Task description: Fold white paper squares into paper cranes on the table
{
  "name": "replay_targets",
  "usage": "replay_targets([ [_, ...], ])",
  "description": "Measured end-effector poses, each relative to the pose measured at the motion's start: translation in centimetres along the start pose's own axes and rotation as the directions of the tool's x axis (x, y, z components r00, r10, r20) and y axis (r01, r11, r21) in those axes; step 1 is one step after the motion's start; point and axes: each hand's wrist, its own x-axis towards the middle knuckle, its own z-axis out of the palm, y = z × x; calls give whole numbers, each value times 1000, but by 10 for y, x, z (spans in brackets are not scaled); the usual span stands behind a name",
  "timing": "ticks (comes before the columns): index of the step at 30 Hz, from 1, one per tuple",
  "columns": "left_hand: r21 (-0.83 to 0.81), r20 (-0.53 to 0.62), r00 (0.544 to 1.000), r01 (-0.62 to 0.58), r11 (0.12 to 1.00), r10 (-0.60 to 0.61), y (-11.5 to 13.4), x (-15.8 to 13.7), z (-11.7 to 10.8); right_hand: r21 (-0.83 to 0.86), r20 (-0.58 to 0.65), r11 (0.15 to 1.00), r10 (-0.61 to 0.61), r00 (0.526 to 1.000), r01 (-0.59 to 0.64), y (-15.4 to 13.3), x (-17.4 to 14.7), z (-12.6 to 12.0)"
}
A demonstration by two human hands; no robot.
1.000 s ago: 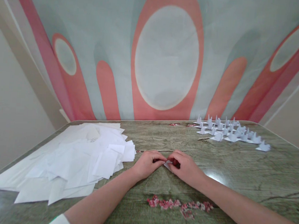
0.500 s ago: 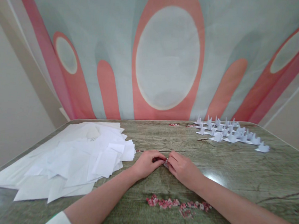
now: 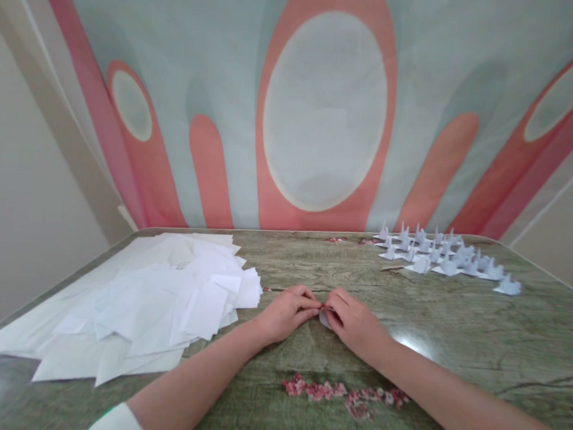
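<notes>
Over the middle of the table, a small folded piece of white paper is held between my two hands, mostly covered by fingers. My left hand is closed, its thumb and fingertips pinching the paper's left edge. From the other side, my right hand grips the paper with bent fingers, and part of the sheet curves out below its thumb. The exact shape of the folds is hidden.
A spread pile of white paper sheets lies on the left, with smaller squares on top. Several white folded paper cranes stand in rows at the back right. The wood-grain table carries pink flower prints. Behind it hangs a patterned backdrop.
My fingers have shifted slightly on the paper, and more of it shows beneath my right hand. The whole view has moved a little; the pile and cranes stay in place.
</notes>
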Motion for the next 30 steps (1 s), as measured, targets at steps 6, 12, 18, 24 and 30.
replay_targets([
  [6, -34, -31, 998, 59, 998, -60, -2, 1, 5, 206, 16, 973, 102, 995, -103, 6, 2, -5],
  [12, -59, -84, 993, 81, 995, -85, -5, 4, 8, 261, 44, 951, 163, 986, -169, 9, 5, -7],
  [18, -34, -104, 991, 79, 996, -83, -9, 7, 9, 282, 58, 940, 183, 981, -192, 9, 8, -10],
  [24, 34, -101, 993, 72, 997, -68, -5, 8, 8, 313, 79, 924, 207, 975, -221, 8, 8, -9],
  [30, 161, -97, 995, 55, 985, -39, 1, 8, 8, 350, 70, 909, 216, 974, -227, 9, 7, -5],
])
